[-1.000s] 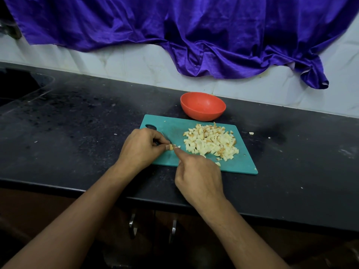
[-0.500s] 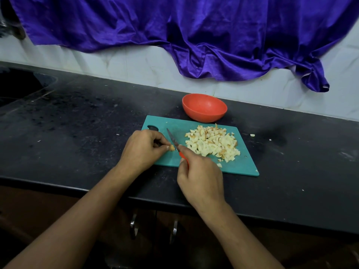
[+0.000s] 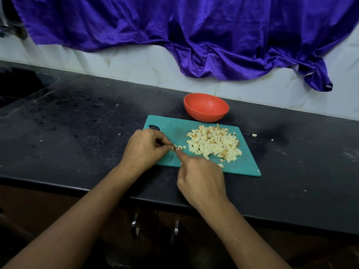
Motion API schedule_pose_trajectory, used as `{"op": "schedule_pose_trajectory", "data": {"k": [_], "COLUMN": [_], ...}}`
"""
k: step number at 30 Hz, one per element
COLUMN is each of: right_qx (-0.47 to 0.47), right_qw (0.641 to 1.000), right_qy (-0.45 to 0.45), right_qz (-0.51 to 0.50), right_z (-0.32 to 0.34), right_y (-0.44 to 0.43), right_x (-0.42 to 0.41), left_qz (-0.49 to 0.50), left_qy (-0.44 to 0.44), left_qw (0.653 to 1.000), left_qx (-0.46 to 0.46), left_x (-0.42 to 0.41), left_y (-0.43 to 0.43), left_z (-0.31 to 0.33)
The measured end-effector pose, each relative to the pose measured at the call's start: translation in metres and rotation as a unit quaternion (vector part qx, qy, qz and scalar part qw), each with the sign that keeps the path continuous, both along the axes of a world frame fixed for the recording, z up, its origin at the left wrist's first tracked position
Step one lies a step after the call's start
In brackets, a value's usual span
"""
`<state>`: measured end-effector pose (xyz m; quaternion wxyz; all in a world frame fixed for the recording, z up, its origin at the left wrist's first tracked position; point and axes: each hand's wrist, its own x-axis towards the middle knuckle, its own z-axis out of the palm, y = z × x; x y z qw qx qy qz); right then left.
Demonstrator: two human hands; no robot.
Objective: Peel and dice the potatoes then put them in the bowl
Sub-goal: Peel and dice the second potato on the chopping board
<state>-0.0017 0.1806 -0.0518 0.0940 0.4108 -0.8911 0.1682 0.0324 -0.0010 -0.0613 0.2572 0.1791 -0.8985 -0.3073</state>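
We pinch a potato bit (image 3: 177,147) in our left hand (image 3: 145,148); our right hand (image 3: 202,181), gripping the knife (image 3: 172,146), sits just right of it.

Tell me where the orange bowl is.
In the head view, centre-right, the orange bowl stands on the black counter just behind the teal cutting board, near the wall.

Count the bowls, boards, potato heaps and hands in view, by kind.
Bowls: 1, orange bowl
Cutting boards: 1, teal cutting board
Potato heaps: 1, diced potato heap
Hands: 2, left hand pinching a potato piece, right hand
Total: 5
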Motion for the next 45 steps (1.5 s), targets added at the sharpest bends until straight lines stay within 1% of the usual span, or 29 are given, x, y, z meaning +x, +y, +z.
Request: {"op": "schedule_pose_trajectory", "data": {"k": [6,9,15,24,30,33,35,39,42,45], "right_qx": [-0.121,-0.132,-0.117,-0.088,-0.013,-0.001,-0.037,-0.151,-0.182,-0.184], "right_qw": [0.99,0.988,0.992,0.995,1.0,1.0,0.999,0.984,0.978,0.977], "right_qy": [-0.064,-0.07,-0.053,-0.039,-0.01,0.001,-0.016,-0.082,-0.092,-0.097], "right_qz": [-0.038,-0.035,-0.014,-0.009,-0.003,0.003,-0.011,-0.044,-0.05,-0.047], "right_z": [-0.002,-0.002,-0.003,-0.002,-0.001,0.0,-0.002,-0.003,-0.004,-0.004], "right_y": [0.008,0.006,-0.008,-0.012,-0.013,-0.009,-0.003,0.003,0.004,0.005], "right_x": [-0.002,0.0,0.007,0.008,0.003,0.0,-0.001,-0.004,-0.004,-0.005], "left_qz": [0.009,0.017,0.016,0.036,0.034,0.032,0.028,0.021,0.02,0.022], "left_qy": [0.004,-0.003,-0.003,-0.01,-0.013,-0.015,-0.011,0.012,0.026,0.03], "left_qw": [1.0,1.0,1.0,0.999,0.999,0.999,0.999,1.0,0.999,0.999], "left_qx": [0.005,0.002,-0.019,-0.016,-0.018,-0.022,-0.021,-0.01,-0.004,0.006], "left_x": [0.001,0.003,0.005,0.002,0.002,0.003,0.005,0.006,0.004,0.003], "left_y": [0.001,0.001,0.003,0.005,0.007,0.007,0.006,0.001,-0.001,-0.002], "left_z": [-0.001,-0.001,-0.001,0.001,0.004,0.003,0.002,-0.003,-0.005,-0.007]}}
